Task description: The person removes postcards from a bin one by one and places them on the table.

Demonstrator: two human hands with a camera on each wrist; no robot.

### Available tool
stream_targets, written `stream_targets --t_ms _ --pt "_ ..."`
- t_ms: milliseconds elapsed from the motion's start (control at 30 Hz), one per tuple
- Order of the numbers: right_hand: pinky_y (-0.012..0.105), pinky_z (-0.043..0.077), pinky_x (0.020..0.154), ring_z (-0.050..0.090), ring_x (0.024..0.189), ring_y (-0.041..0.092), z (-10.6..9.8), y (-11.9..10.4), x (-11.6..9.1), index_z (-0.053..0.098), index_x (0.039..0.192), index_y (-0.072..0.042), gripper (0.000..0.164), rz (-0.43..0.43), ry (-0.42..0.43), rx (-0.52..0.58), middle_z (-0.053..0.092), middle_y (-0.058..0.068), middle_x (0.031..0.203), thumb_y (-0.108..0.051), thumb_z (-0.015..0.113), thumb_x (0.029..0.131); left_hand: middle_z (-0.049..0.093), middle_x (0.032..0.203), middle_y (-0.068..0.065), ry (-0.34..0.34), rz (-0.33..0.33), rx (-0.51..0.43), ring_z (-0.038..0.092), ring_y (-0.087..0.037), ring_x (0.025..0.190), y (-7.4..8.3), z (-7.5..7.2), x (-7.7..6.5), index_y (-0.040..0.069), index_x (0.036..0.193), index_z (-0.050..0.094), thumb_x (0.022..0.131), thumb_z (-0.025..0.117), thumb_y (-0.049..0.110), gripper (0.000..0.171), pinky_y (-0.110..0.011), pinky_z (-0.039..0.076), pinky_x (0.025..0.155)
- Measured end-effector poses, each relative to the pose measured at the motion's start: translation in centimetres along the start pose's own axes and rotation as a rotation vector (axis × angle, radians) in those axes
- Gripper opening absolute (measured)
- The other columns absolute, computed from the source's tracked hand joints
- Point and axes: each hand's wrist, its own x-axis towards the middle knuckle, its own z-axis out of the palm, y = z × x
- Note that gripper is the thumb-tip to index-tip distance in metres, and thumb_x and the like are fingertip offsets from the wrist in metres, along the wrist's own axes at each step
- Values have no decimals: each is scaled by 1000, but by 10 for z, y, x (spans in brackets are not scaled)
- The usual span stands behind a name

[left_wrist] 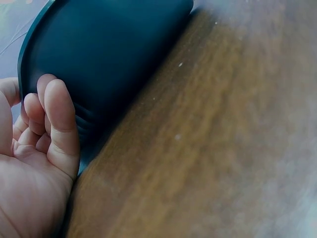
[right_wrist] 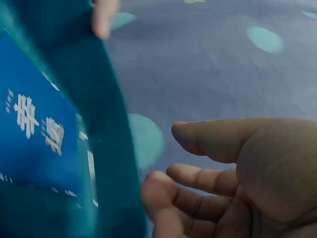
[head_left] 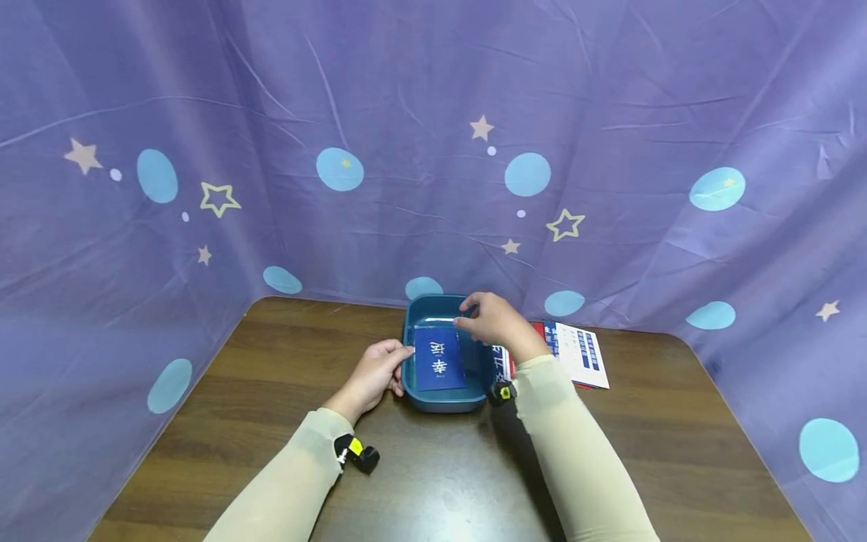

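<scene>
A teal plastic basin [head_left: 443,406] stands on the table, and a blue card with white Chinese characters [head_left: 427,369] lies flat inside it. My left hand [head_left: 374,375] grips the basin's left rim, thumb over the edge and fingers against the outer wall. The left wrist view shows those fingers [left_wrist: 60,106] on the dark outer side. Above the basin's right side hovers my right hand [head_left: 497,325], its fingers loosely bent and the thumb apart from them. In the right wrist view nothing sits between that thumb and the fingers [right_wrist: 198,178].
Right of the basin lies a spread of printed cards or sheets [head_left: 576,354] in white, blue and red, partly hidden by the right arm. A purple curtain [head_left: 433,226] with stars and dots hangs behind the wooden table [head_left: 650,436].
</scene>
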Motion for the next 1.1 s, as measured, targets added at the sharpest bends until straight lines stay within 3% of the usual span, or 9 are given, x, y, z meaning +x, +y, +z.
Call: stream_targets --t_ms 233,333,467,633,800,900,1100 --pt "41 68 62 77 77 30 36 -16 35 61 140 1 70 136 -107 -209 75 15 104 -45 84 92 50 56 0 8 -10 -5 53 -12 39 -2 0 0 -9 87 52 103 68 20 36 -26 52 35" --pt "45 69 70 75 84 29 45 -17 40 61 138 1 77 162 -120 -278 75 15 108 -50 88 86 50 56 1 9 -10 -9 53 -12 39 -2 1 -1 -9 86 52 103 67 18 35 -26 52 35" --pt "51 65 95 71 102 29 53 -20 46 60 144 -2 86 191 -151 -365 74 15 126 -54 89 82 49 55 1 10 -6 -6 53 -12 38 -1 2 -2 -13 89 50 104 66 17 37 -25 52 35" --pt "57 56 110 66 125 33 60 -20 49 49 155 -4 102 215 -174 -384 67 18 143 -52 93 78 49 55 0 10 -7 -13 53 -12 37 0 1 -1 -14 89 49 103 66 17 38 -25 51 34" --pt "55 62 103 66 126 36 61 -20 46 30 165 -4 118 232 -159 -335 62 22 149 -47 96 77 49 55 1 9 -9 -11 52 -12 37 1 1 0 -10 86 50 103 67 18 37 -25 51 34" --pt "53 65 95 70 116 35 58 -20 44 34 162 -1 113 220 -142 -320 66 23 141 -40 97 77 49 55 1 14 -11 -8 52 -12 37 1 1 0 -9 85 51 103 67 18 36 -25 51 34" --pt "53 64 99 73 108 34 45 -20 41 63 132 3 70 131 -67 -348 75 19 123 -25 98 78 49 55 1 20 -1 0 52 -12 37 0 3 -1 -3 82 54 103 67 18 33 -25 51 34"
